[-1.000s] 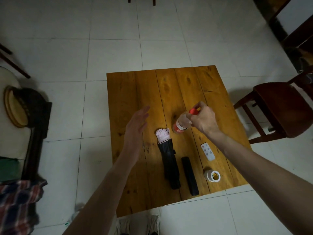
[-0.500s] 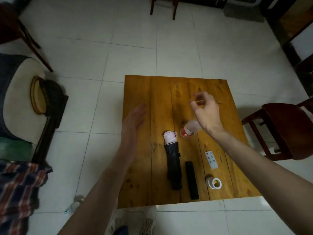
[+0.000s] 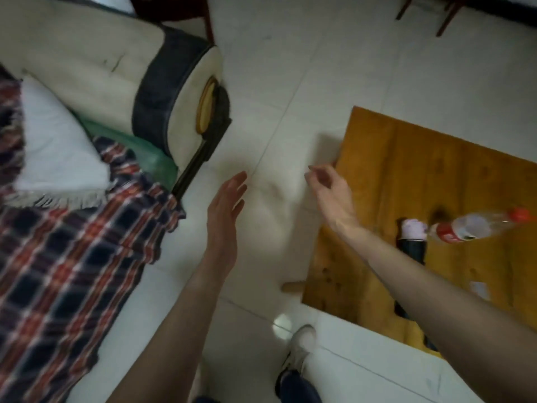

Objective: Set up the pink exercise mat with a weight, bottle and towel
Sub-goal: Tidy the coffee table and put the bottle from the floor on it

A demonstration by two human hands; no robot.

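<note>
A clear plastic bottle [image 3: 476, 227] with a red cap and red label lies on its side on the wooden table [image 3: 406, 175] at the right. Beside it lies a black folded umbrella with a pink end [image 3: 412, 228], partly hidden by my right forearm. My right hand [image 3: 331, 193] hovers over the table's left edge, empty, with its fingers loosely curled. Over the white floor, my left hand [image 3: 226, 210] is flat with its fingers apart and holds nothing. No pink mat, weight or towel shows.
A cream sofa [image 3: 96, 62] with a dark armrest band fills the upper left. On it lie a plaid blanket [image 3: 66, 257] and a white cushion [image 3: 55, 141]. My shoe [image 3: 302, 344] stands on the tiles. Chair legs [image 3: 444, 16] show at the top right.
The view has swung left from the table toward the sofa. My right hand let go of the bottle, which now lies on the table. Both hands have moved left, off the tabletop.
</note>
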